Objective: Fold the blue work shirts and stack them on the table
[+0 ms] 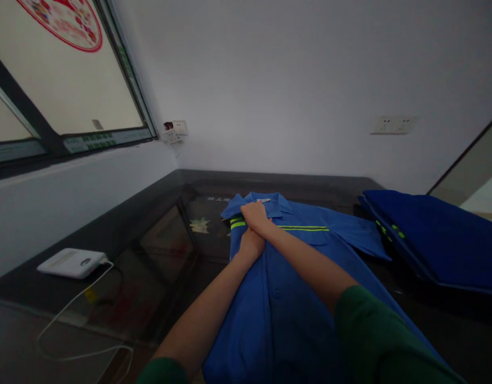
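A blue work shirt (293, 272) with yellow-green stripes lies front side up on the dark glossy table, its collar toward the wall. Its right-hand sleeve is stretched out; the left side is folded inward. My right hand (253, 215) is closed on the cloth by the collar, at the folded left side. Just below it, my left hand (251, 242) is closed on the shirt front near the button line. The wrists overlap, with the right forearm above the left hand. My left fingertips are partly hidden.
Folded darker blue garments (437, 240) lie in a stack on the right. On the left is a white device (72, 263) with a white cable (78, 298). The dark table (150, 288) meets the wall, which carries sockets (393, 125); a window is at upper left.
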A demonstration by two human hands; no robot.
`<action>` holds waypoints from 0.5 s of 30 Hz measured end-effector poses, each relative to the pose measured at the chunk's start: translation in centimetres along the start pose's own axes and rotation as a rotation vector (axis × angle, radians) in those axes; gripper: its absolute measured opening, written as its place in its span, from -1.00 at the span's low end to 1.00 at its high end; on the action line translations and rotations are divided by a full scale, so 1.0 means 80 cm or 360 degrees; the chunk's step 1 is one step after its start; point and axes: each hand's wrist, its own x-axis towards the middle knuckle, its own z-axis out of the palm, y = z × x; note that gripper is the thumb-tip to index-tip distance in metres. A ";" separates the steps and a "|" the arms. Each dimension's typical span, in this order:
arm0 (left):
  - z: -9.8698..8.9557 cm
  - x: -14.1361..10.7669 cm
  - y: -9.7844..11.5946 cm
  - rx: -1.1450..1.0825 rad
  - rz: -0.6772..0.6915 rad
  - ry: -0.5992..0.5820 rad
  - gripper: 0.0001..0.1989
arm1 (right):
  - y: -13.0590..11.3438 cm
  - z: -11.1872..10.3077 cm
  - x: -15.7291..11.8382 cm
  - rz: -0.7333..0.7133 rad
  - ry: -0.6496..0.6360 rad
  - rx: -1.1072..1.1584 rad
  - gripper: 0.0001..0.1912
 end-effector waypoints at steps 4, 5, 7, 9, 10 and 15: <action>-0.018 -0.005 0.009 0.0027 0.0034 0.0031 -0.40 | 0.078 -0.036 0.028 0.0513 0.0064 0.0058 -0.70; -0.025 -0.003 0.007 0.0019 0.0071 0.0046 -0.39 | 0.099 -0.042 0.024 0.0649 0.0064 0.0136 -0.71; -0.039 0.008 -0.006 -0.0032 0.0117 0.0096 -0.49 | 0.135 -0.047 0.005 0.0834 0.0005 0.0277 -0.74; -0.049 0.029 -0.034 -0.0099 0.0075 0.0197 -0.60 | 0.158 -0.044 -0.019 0.0920 -0.0095 0.0384 -0.75; -0.052 0.043 -0.053 -0.0125 0.0026 0.0269 -0.63 | 0.165 -0.040 -0.028 0.0942 -0.0130 0.0438 -0.74; -0.037 0.118 -0.145 -0.0029 -0.0296 0.0306 -0.60 | 0.167 -0.024 -0.047 0.0971 -0.0171 0.0733 -0.57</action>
